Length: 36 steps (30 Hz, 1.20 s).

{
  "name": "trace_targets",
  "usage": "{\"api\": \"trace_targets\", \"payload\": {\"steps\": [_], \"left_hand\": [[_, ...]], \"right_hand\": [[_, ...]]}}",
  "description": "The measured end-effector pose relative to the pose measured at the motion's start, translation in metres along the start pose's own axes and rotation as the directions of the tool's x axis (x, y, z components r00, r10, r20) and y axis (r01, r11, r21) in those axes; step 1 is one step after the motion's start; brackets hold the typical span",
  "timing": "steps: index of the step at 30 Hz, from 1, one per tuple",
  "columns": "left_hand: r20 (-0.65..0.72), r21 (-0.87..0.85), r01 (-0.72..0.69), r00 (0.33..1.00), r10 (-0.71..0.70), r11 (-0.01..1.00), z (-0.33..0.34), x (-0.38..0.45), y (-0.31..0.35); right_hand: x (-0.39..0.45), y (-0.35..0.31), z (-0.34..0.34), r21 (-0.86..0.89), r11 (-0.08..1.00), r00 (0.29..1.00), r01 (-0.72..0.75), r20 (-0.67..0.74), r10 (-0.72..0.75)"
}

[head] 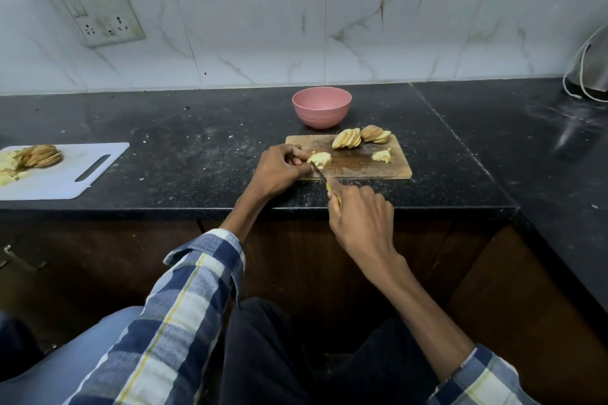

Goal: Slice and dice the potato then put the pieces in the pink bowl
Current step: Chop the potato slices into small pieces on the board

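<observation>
Gleaming black speckled counter [197, 148] against marbled wall tiles [411, 26]; wooden board [362, 164]; left hand [279, 171] fingers pinching potato piece [319, 158], right hand [362, 217] fingers curled round knife [320, 174].

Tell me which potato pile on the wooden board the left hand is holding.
The left hand holds the pile at the board's near-left end; the slices and small pile lie untouched.

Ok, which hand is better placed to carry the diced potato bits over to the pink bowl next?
Probably the left hand: it already pinches the pale potato stack on the wooden chopping board. The right hand grips the yellow-handled knife.
</observation>
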<state>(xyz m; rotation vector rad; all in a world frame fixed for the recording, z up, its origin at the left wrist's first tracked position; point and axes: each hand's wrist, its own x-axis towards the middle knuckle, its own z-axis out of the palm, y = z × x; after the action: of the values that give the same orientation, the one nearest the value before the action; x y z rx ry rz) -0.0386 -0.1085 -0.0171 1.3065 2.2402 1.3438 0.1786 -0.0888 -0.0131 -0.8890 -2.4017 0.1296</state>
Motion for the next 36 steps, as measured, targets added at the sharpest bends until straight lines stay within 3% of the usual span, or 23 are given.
{"api": "trace_targets", "payload": {"steps": [5,10,14,17,21,27,36], "left_hand": [[-0.030,0.024,-0.026,0.999,0.027,0.999,0.002,-0.002,0.002],[-0.058,0.063,-0.044,0.997,0.047,0.997,0.003,-0.006,0.006],[-0.170,0.102,-0.098,0.979,0.115,0.990,0.006,-0.004,0.010],[-0.219,0.127,-0.136,0.962,0.162,0.982,0.014,0.001,0.021],[-0.070,0.134,-0.101,0.991,0.111,0.986,0.029,0.010,0.037],[-0.014,0.242,-0.136,0.990,0.143,0.961,0.047,0.012,0.026],[0.072,0.188,-0.131,0.990,0.120,0.973,0.088,0.009,0.067]], "right_hand": [[0.006,0.011,0.002,0.089,0.996,0.998,0.014,-0.069,-0.008],[0.024,0.032,0.005,0.182,0.982,0.996,-0.061,-0.059,0.073],[0.040,0.054,0.003,0.270,0.963,0.994,-0.023,-0.098,0.051],[0.064,0.076,0.001,0.401,0.912,0.987,-0.085,-0.091,0.132],[0.100,0.109,0.007,0.631,0.753,0.938,-0.187,-0.114,0.328],[0.125,0.136,0.027,0.680,0.652,0.862,-0.335,-0.058,0.504],[0.129,0.143,0.041,0.553,0.746,0.900,-0.372,0.018,0.436]]}}
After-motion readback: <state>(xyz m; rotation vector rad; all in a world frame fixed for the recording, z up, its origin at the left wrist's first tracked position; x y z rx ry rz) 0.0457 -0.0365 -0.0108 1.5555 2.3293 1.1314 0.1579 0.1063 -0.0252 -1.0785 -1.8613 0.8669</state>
